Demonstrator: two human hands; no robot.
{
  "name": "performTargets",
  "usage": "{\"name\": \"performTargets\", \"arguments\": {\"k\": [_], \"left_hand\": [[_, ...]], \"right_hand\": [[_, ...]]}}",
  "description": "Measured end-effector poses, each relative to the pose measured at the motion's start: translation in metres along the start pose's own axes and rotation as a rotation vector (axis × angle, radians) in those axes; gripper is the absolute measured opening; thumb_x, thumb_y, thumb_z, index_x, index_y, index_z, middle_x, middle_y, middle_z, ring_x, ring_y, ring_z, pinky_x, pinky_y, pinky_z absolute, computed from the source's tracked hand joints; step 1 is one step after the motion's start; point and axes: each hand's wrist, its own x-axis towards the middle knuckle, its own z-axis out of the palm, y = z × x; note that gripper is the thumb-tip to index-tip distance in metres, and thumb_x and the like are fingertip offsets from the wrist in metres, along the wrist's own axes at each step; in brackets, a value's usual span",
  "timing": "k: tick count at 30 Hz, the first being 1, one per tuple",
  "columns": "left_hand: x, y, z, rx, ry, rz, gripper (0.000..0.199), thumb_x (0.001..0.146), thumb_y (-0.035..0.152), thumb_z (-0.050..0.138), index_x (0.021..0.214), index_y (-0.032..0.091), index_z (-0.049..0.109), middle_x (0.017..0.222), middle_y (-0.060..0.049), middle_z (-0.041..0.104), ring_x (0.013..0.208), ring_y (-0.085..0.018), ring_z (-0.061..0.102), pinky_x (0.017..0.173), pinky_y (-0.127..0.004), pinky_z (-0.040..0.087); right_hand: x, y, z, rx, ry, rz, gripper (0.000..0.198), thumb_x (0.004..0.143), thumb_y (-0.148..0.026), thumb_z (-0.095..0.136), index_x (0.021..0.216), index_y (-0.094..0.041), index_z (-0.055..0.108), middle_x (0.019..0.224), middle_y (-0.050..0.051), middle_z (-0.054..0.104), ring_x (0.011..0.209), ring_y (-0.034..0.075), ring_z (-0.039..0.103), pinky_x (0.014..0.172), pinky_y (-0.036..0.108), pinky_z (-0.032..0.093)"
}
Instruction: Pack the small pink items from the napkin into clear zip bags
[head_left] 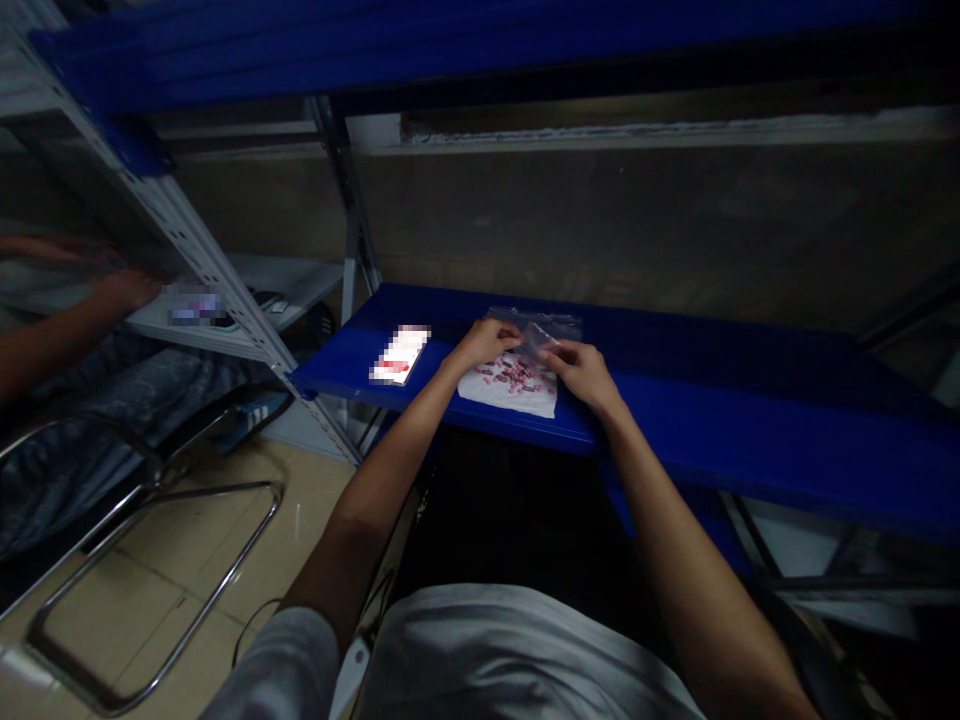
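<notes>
Both of my hands are over the front part of a blue shelf point(720, 400). My left hand point(486, 345) is closed, its fingertips pinching the left side of a small clear plastic bag point(537, 341). On the bag's right side, the thumb and fingers of my right hand point(586, 374) are pinched together. Under my hands lies a white sheet point(491, 397), paper or cloth, scattered with small pink and dark pieces point(517, 374) too small to name. More clear plastic point(564, 325) lies just behind the bag.
A lit phone point(401, 355) lies left of my hands. A blue upper shelf point(480, 45) spans overhead, and a perforated metal post point(202, 250) stands at the left. Beyond it are another person's hands point(124, 285) at a pale shelf, and a metal-framed chair point(157, 600).
</notes>
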Motion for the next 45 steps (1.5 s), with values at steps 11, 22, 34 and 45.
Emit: {"name": "performTargets", "arguments": {"k": [11,22,34,45], "left_hand": [[0.016,0.024,0.017,-0.203,0.011,-0.130,0.013,0.093,0.014,0.063,0.093,0.011,0.076,0.098,-0.011,0.078,0.088,-0.018,0.072,0.090,-0.034,0.056],[-0.061,0.075,0.054,-0.746,0.306,-0.088,0.028,0.087,0.020,0.074,0.114,0.020,0.068,0.080,0.001,0.071,0.065,-0.008,0.063,0.062,-0.017,0.048],[-0.059,0.088,0.040,-0.398,0.042,0.051,0.027,0.096,0.017,0.059,0.115,0.017,0.079,0.122,-0.011,0.077,0.106,-0.020,0.072,0.085,-0.028,0.057],[-0.023,0.063,0.035,-0.578,0.034,-0.300,0.069,0.089,0.017,0.074,0.151,0.017,0.045,0.088,-0.005,0.075,0.060,-0.010,0.062,0.060,-0.023,0.051]], "right_hand": [[-0.005,0.004,-0.004,0.585,0.330,0.308,0.028,0.071,-0.042,0.080,0.085,-0.021,0.068,0.084,0.008,0.075,0.071,0.018,0.071,0.048,0.022,0.043],[-0.057,-0.038,-0.013,0.640,0.258,0.314,0.052,0.071,-0.057,0.087,0.108,-0.023,0.075,0.100,0.008,0.079,0.080,0.019,0.072,0.052,0.023,0.046],[-0.074,-0.057,-0.043,0.494,-0.105,0.321,0.069,0.078,-0.065,0.077,0.131,-0.022,0.068,0.105,0.014,0.079,0.094,0.031,0.075,0.070,0.037,0.055],[-0.017,-0.009,-0.003,0.503,0.272,0.327,0.032,0.066,-0.043,0.080,0.087,-0.022,0.068,0.067,0.001,0.068,0.056,0.017,0.058,0.051,0.028,0.045]]}}
